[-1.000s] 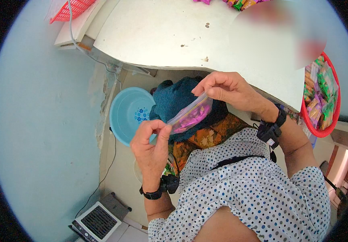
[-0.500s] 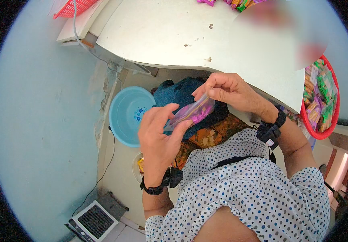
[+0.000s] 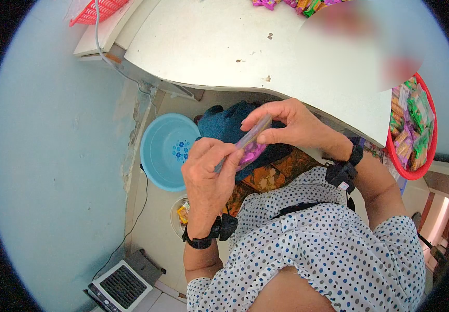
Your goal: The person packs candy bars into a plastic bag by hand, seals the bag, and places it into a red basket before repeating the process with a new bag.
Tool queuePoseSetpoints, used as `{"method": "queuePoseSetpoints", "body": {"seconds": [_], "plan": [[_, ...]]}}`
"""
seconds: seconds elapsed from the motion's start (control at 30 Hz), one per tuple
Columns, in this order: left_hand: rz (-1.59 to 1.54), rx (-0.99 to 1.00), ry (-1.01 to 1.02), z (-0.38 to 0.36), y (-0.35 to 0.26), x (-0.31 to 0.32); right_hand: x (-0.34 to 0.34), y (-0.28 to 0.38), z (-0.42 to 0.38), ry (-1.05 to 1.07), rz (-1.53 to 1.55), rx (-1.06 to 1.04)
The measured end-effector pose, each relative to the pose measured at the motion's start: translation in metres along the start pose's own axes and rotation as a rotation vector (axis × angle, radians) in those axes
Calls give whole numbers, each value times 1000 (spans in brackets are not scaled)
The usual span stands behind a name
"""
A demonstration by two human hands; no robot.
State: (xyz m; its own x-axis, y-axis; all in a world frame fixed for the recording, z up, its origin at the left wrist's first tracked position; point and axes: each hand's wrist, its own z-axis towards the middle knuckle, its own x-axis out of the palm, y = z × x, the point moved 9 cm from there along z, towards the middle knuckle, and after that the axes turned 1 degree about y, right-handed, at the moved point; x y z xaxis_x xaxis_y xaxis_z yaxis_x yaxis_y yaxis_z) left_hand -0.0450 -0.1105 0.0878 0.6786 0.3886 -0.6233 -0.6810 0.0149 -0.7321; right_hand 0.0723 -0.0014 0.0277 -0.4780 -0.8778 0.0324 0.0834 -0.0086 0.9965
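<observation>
Between my two hands is a small clear zip bag (image 3: 253,151) with bright pink-purple pieces inside; their exact kind is hard to make out. My left hand (image 3: 210,169) pinches the left end of the bag between thumb and fingers. At the other end, my right hand (image 3: 289,125) grips the bag's upper corner with thumb below and fingers above. The bag is tilted, its top edge slanting up to the right. It hangs in the air above my lap, just in front of the table edge.
A white table (image 3: 209,47) bears colourful packets (image 3: 313,7) at its far side. On the right stands a red basket (image 3: 434,135) full of packets. A blue basin (image 3: 159,151), a bowl with yellow wrappers (image 3: 183,212) and an air cooler (image 3: 123,286) are to the left.
My left fingers have closed in on the bag's end, from a more spread grip. My right hand has shifted slightly left and down, and the bag has turned more edge-on.
</observation>
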Motion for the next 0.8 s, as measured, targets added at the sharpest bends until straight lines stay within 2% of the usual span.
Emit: {"method": "queuePoseSetpoints", "body": {"seconds": [0.07,0.17,0.3,0.4,0.47,0.6,0.7,0.8], "plan": [[19,-5,47,-1,-3,1,4,4,0,6,-14,-25],[188,267,-43,-12,-52,-15,6,20,0,6,25,-90],[233,128,4,-10,-13,0,11,10,-2,19,-38,-64],[208,130,-36,-14,-25,-8,5,5,-5,-22,-45,-27],[154,59,-4,-13,-13,-4,7,7,-4,-16,-77,-72],[77,19,-4,-10,3,-1,5,-9,-4,-47,-6,23],[-35,-111,6,-10,22,-6,1,-16,-2,-70,0,59],[14,-118,-3,-8,21,-18,-6,-20,-4,-96,-8,93]]}}
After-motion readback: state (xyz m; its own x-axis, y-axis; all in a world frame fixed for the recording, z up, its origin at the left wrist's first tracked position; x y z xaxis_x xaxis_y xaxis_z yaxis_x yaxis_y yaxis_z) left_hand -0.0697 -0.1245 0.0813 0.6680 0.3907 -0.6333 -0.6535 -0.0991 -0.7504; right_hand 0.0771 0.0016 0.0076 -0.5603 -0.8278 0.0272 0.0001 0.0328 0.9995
